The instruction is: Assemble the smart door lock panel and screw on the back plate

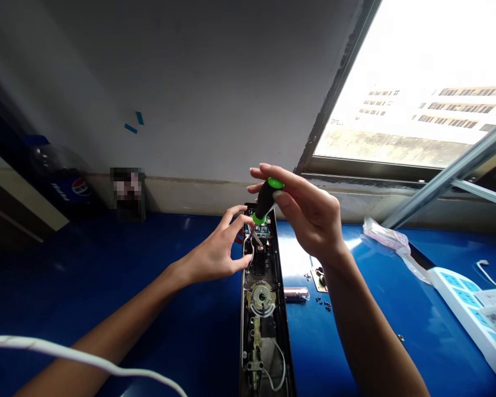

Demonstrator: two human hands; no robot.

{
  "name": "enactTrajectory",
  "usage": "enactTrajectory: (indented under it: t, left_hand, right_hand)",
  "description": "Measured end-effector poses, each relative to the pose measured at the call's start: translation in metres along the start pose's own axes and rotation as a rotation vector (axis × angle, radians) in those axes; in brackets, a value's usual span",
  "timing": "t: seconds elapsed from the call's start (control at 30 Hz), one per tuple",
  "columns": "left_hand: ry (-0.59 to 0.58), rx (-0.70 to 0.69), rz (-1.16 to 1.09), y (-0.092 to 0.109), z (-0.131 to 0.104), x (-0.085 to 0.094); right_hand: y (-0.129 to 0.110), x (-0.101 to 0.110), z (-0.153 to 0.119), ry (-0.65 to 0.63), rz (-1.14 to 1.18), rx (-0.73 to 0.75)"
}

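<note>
Steadying a green-and-black screwdriver point(266, 200) by its handle, the thumb and fingers of our right hand point(316, 218) close on the grip near its rounded top, the outer fingers lifted clear. The fingers of our left hand point(215, 255) stand apart, thumb well below the fingertips, at the left edge of a long black casing point(281, 286). Whether that thumb also pins the white wire point(253, 255) beside it, we cannot tell. The shaft slants down into the casing's far end, close to a small circuit board point(265, 231); the tip is too small for us to say what it meets.

Good work here, we judge, calls for a shaft in line with whatever the tip seats on, light downward pressure and a turn from the fingers rather than the wrist — a slip could nick the wire or scratch the board. Our left hand does best bracing the casing and keeping the wire out of the tip's path.

Nearer us inside the casing lie a round metal part point(262, 298) and a metal mechanism point(254, 366) with a looped wire. To the right, on the blue table point(190, 336), rest a wrapped cylinder point(296, 294) and scattered small screws point(328, 306) — loose enough, we think, for a sleeve to sweep away. Farther right lies a white power strip point(458, 300).
</note>
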State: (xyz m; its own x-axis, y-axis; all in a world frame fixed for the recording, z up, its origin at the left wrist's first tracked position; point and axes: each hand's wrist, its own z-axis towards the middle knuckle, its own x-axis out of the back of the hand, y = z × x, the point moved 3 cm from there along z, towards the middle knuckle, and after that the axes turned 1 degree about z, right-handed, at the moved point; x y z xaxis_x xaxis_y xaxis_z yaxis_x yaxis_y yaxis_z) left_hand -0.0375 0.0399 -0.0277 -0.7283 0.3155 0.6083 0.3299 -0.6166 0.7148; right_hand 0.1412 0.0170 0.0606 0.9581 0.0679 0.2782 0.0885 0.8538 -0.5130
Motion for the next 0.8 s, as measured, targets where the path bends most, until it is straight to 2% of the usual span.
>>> enactTrajectory:
  t: [0.17,0.23,0.37,0.43,0.5,0.57,0.73,0.8]
  left_hand:
    - [0.013,0.011,0.039,-0.0013,-0.0002,-0.0001]
    - [0.016,0.002,0.033,-0.0016,-0.0002,-0.0001]
    - [0.012,0.003,-0.002,-0.0015,-0.0003,-0.0005]
    - [0.018,0.007,-0.002,-0.0013,-0.0003,-0.0006]
    - [0.020,0.011,-0.002,-0.0009,-0.0003,-0.0006]
    - [0.018,0.013,-0.008,-0.0007,-0.0002,-0.0005]
    - [0.031,0.000,-0.044,-0.0038,0.0008,-0.0013]
    - [0.055,0.016,-0.082,-0.0081,0.0013,-0.0028]
  right_hand:
    - [-0.0003,0.0039,-0.0008,0.114,-0.141,0.083]
    - [-0.0014,0.0034,-0.0005,0.076,-0.149,0.071]
    - [-0.0032,0.0001,-0.0006,-0.035,-0.001,-0.019]
    - [-0.0034,0.0017,-0.0006,0.018,0.002,0.014]
    - [-0.0031,0.0045,-0.0005,0.101,-0.087,0.075]
    - [-0.0028,0.0059,-0.0002,0.127,-0.164,0.104]
    - [-0.0025,0.0005,-0.0009,-0.055,-0.039,-0.031]
    - [-0.0029,-0.0009,-0.0016,-0.050,-0.024,-0.035]
